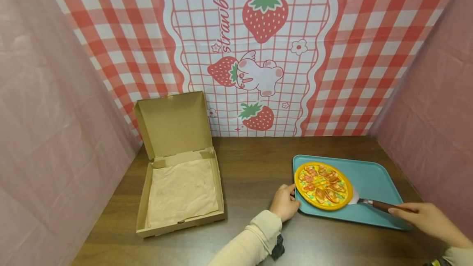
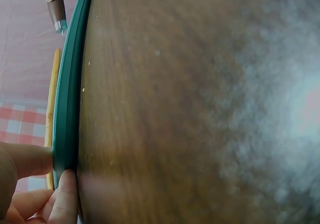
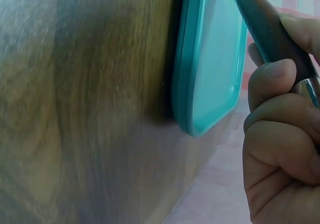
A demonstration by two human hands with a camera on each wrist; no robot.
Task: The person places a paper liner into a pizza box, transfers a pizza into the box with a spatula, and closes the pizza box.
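Observation:
A toy pizza (image 1: 322, 186) with a yellow crust lies at the left end of a teal tray (image 1: 373, 180), its left edge over the tray's rim. My left hand (image 1: 285, 202) grips the tray's left edge, thumb and fingers (image 2: 64, 196) at the rim in the left wrist view. My right hand (image 1: 425, 218) holds a pizza server (image 1: 380, 205) by its dark wooden handle, fingers curled round it in the right wrist view. The server's pale metal blade (image 1: 354, 197) meets the pizza's right edge, and its front part is hidden beneath the crust.
On the left of the wooden table (image 1: 255, 167) stands an open cardboard pizza box (image 1: 179, 228), lid (image 1: 175, 124) raised, lined with crumpled brown paper (image 1: 182, 194). A strawberry-print checked cloth (image 1: 332, 93) hangs behind, with pink cloth (image 1: 425, 114) at both sides.

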